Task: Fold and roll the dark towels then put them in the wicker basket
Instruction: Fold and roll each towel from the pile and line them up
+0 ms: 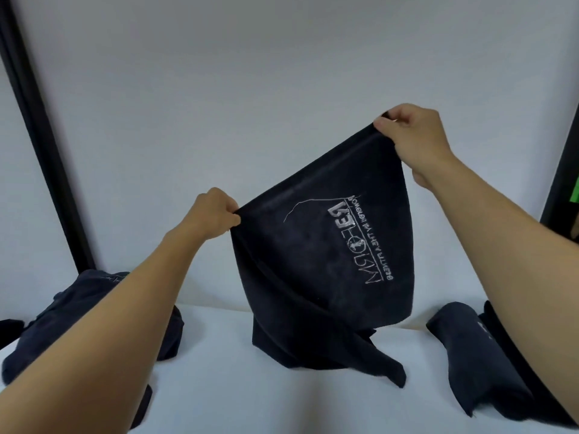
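A dark navy towel (316, 255) with pale stitched lettering hangs in the air over the white table (219, 386). My left hand (213, 214) pinches its lower left corner. My right hand (413, 136) pinches the other corner, higher and farther right. The towel's top edge runs taut and slanted between them, and its bottom end rests crumpled on the table. A loose pile of dark towels (91, 314) lies at the left, partly behind my left forearm. A rolled dark towel (470, 349) lies at the right. No wicker basket is in view.
A plain white wall (219, 89) rises behind the table. A black post (40, 136) leans along the left edge. Another dark frame with a green patch (574, 192) stands at the far right. More dark cloth (498, 317) lies under my right forearm.
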